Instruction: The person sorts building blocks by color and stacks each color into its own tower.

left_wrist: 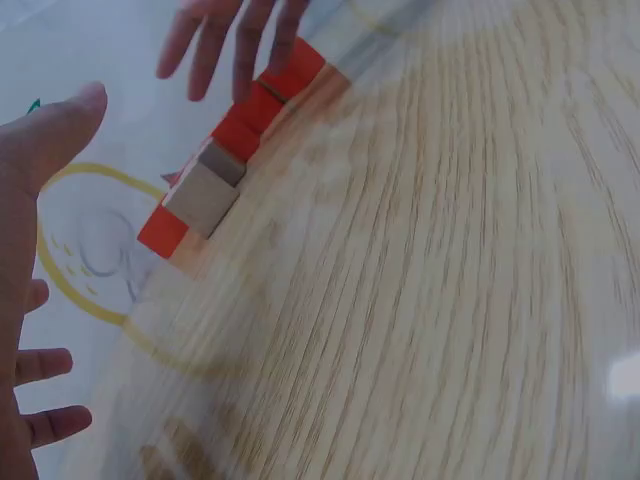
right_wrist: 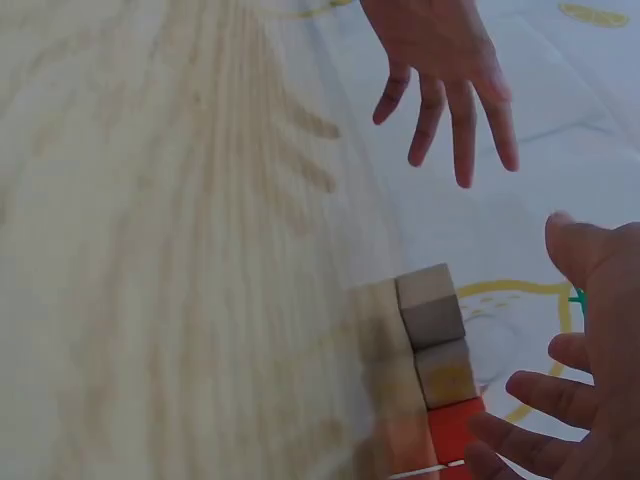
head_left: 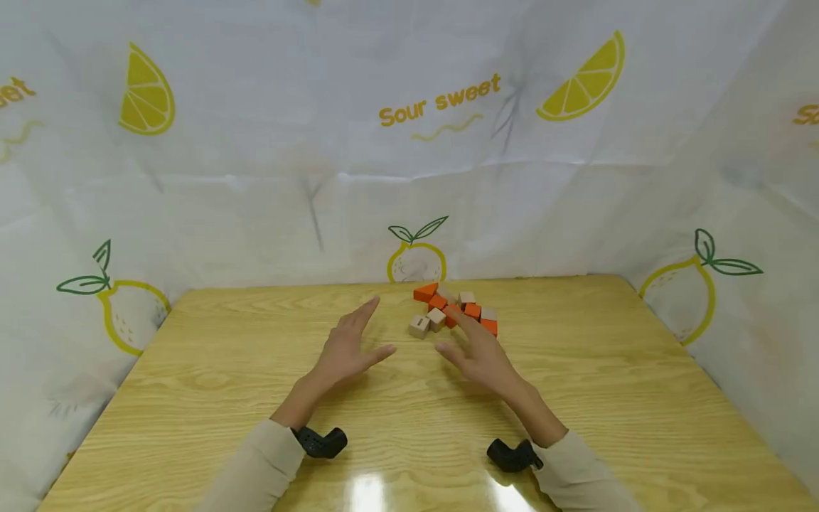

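Orange and plain wooden blocks lie in a loose cluster toward the back of the table, among them an orange triangular block. My left hand is held left of the cluster, fingers extended and thumb spread, holding nothing. Just in front of the blocks, my right hand has its fingers stretched out and hides part of the cluster; whether a fingertip touches a block cannot be told. In the right wrist view, two plain blocks stand beside an orange block, near the right fingers.
The wood-grain table reaches back to a white curtain printed with lemons and lettering, which also hangs at both sides. A black wrist device is on the left wrist, and another black device is on the right.
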Demonstrator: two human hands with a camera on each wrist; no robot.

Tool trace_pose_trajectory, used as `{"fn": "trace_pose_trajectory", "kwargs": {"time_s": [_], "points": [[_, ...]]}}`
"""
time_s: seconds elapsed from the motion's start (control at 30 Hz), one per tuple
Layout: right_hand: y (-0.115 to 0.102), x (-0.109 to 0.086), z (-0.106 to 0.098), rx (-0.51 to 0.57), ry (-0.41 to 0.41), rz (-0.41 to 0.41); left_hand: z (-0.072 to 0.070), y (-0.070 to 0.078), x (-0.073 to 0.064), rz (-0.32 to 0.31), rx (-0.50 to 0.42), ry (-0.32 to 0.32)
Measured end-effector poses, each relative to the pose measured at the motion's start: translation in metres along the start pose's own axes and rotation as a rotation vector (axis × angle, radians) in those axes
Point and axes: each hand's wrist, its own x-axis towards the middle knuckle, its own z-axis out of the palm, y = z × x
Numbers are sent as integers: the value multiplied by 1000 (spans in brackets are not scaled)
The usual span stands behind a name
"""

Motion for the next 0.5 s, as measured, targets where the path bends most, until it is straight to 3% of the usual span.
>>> {"fn": "trace_pose_trajectory", "kwargs": {"time_s": [0.2,0.37,0.5], "points": [[4,1,22,122,53,53,24,5,0,-102,-260,46],[2,5,37,209,115,118,39,5,1,-109,-290,88],[-1,9,47,228,152,151,46,6,8,-107,-260,101]]}}
